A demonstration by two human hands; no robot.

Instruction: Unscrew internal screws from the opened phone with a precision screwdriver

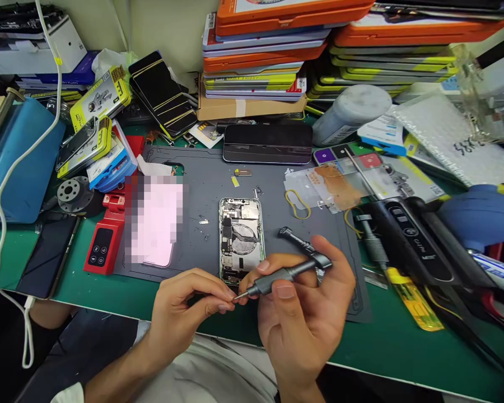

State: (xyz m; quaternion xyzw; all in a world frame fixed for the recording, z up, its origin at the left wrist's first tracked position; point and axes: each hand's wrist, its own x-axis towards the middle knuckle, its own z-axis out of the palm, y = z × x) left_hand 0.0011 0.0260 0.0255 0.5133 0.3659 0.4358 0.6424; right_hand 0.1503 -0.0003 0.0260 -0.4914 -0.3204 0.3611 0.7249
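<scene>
My right hand (302, 313) is wrapped round a dark grey precision screwdriver (273, 280), its thin metal bit pointing left. At the bit's end, my left hand (189, 308) pinches with thumb and fingertips; whatever small thing may be between them is hidden. Just beyond my hands lies an opened phone (241, 238), its inner parts and a round coil showing. A second dark screwdriver (296, 238) rests on the grey mat (197, 184), right of the phone and behind my right hand. Tiny parts (204, 221) are scattered left of the phone.
A lit, blurred-out screen (155, 224) and a red device (105, 240) stand at left. Behind the mat lies a dark phone (267, 144), with stacked boxes (256, 61) and a grey bottle (353, 112) around it. Tools and a blue air blower (481, 215) crowd the right.
</scene>
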